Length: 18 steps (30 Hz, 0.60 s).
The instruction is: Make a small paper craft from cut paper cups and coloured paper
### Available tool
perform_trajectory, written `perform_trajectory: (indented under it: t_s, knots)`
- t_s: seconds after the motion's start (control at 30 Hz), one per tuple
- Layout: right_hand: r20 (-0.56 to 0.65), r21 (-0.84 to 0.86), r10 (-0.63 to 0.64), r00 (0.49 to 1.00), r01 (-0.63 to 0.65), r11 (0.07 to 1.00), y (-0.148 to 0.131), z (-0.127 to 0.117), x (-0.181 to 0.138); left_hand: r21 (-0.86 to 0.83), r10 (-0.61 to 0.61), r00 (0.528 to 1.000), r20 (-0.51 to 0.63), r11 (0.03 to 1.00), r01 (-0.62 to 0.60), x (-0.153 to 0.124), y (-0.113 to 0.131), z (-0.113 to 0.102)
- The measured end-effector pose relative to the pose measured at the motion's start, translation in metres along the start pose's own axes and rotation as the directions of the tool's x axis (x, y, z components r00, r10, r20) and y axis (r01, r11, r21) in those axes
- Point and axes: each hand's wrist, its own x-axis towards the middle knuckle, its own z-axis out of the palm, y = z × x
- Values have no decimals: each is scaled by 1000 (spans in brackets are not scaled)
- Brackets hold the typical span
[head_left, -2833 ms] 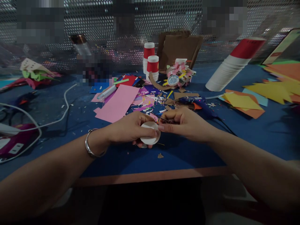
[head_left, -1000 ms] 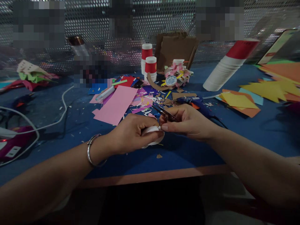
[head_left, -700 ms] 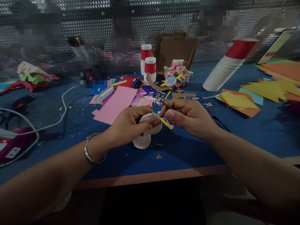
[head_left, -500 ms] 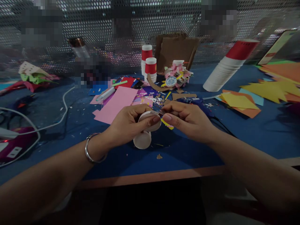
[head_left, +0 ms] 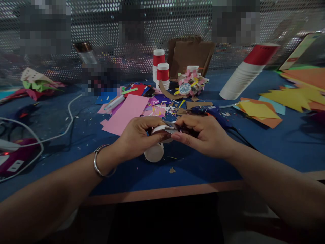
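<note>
Your left hand (head_left: 138, 135) is closed around the white paper cup (head_left: 153, 153), low over the worktop (head_left: 203, 169) near its front edge. Your right hand (head_left: 203, 135) is closed on the scissors (head_left: 170, 126), with the blades at the cup's rim. Judge the cutting as barely begun: the visible wall appears whole. The cup's long axis is tilted, with the base toward you and the rim pointing away and upward.
</note>
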Motion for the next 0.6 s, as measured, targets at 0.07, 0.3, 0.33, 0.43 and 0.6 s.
perform_trajectory:
  t_s: [0.07, 0.3, 0.33, 0.43, 0.6]
  knots:
    - [-4, -12, -12, 1000, 12, 1000, -1, 0, 0, -8, -6, 1000, -8, 1000, 6, 0, 2, 0]
    - [-47, -56, -115, 992, 112, 992, -2, 1, -1, 8, 65, 996, -53, 998, -64, -1, -2, 3]
    - [-47, -65, -130, 990, 127, 990, -2, 1, -2, 7, 74, 996, -51, 997, -74, -2, -3, 2]
    - [-35, -93, -153, 988, 149, 984, -4, 1, -2, 5, 87, 995, -42, 996, -87, -2, -3, 2]
    - [-12, -122, -132, 991, 129, 984, -5, 0, -4, -29, 125, 991, -40, 992, -126, -2, 1, 1]
